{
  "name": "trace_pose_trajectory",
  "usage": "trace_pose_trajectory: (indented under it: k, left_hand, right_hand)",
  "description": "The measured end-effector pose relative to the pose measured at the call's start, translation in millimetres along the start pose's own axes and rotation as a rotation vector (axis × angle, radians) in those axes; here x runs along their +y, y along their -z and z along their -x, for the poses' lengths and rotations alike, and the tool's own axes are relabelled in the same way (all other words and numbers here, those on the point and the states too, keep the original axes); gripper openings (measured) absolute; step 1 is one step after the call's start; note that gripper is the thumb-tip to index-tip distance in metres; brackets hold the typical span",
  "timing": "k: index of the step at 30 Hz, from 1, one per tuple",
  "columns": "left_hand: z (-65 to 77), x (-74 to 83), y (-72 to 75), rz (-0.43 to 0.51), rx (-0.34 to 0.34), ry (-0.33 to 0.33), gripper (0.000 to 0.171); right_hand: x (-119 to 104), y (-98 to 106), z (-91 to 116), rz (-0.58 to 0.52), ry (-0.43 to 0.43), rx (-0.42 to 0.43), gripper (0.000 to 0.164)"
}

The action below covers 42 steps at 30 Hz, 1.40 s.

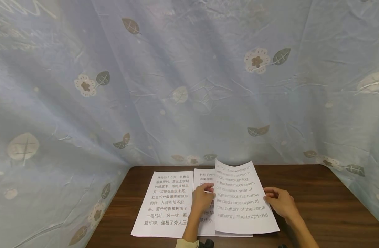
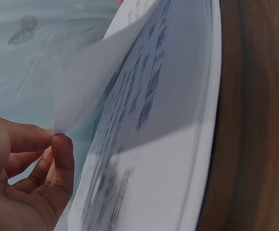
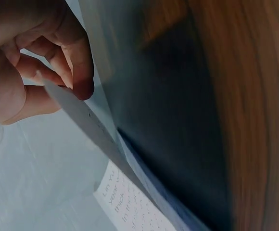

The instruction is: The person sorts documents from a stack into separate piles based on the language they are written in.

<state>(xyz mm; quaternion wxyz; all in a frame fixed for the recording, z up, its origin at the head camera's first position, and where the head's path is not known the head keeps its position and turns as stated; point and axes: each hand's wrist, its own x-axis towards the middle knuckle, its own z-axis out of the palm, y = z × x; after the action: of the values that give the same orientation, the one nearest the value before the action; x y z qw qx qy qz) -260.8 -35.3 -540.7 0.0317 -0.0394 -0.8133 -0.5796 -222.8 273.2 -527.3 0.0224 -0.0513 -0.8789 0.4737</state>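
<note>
A sheet printed with large English text (image 1: 239,206) is raised at a slant over the right-hand pile of paper (image 1: 204,229), which bears Chinese characters. My left hand (image 1: 202,199) pinches this sheet by its left edge, thumb against fingertip, as the left wrist view shows with the lifted paper (image 2: 89,79). On the opposite side, my right hand (image 1: 279,201) pinches the right edge, and the paper (image 3: 94,127) slopes down from its fingertips in the right wrist view. The sheet covers most of the right-hand pile.
Left of my left hand lies another page of Chinese text (image 1: 167,203), flat beside the right-hand pile. Both rest on a dark brown wooden table (image 1: 319,199). A pale blue curtain (image 1: 189,113) with flowers and leaves hangs behind the table and along its sides.
</note>
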Motion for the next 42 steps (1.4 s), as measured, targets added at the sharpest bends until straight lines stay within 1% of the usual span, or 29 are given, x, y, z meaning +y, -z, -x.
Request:
trace_pose_trajectory:
  k: [5, 10, 18, 25, 30, 34, 42]
  left_hand:
    - [0.2, 6.0, -24.1, 0.031, 0.007, -0.006, 0.038]
    - [3.1, 13.0, -45.1, 0.079, 0.001, 0.013, 0.039]
    - [7.5, 23.8, -72.2, 0.131, 0.000, 0.045, 0.039]
    - [12.1, 32.9, -94.9, 0.173, 0.001, 0.040, 0.038]
    - [14.1, 37.4, -109.2, 0.199, 0.013, 0.043, 0.036]
    - [14.9, 40.0, -117.9, 0.222, 0.012, 0.044, 0.034]
    - [15.4, 40.1, -125.8, 0.235, -0.003, 0.063, 0.036]
  right_hand:
    - [11.8, 19.1, 1.6, 0.034, -0.004, 0.001, 0.044]
    - [22.1, 35.2, 2.5, 0.038, -0.010, 0.004, 0.044]
    - [42.0, 58.6, 3.7, 0.052, -0.046, 0.013, 0.046]
    - [55.0, 77.7, 5.4, 0.107, -0.042, 0.013, 0.045]
    - [62.8, 88.4, 3.7, 0.140, -0.061, 0.012, 0.045]
    - [67.5, 95.5, 4.8, 0.155, -0.073, 0.011, 0.044]
    - [74.4, 101.2, 4.7, 0.166, -0.089, 0.006, 0.045]
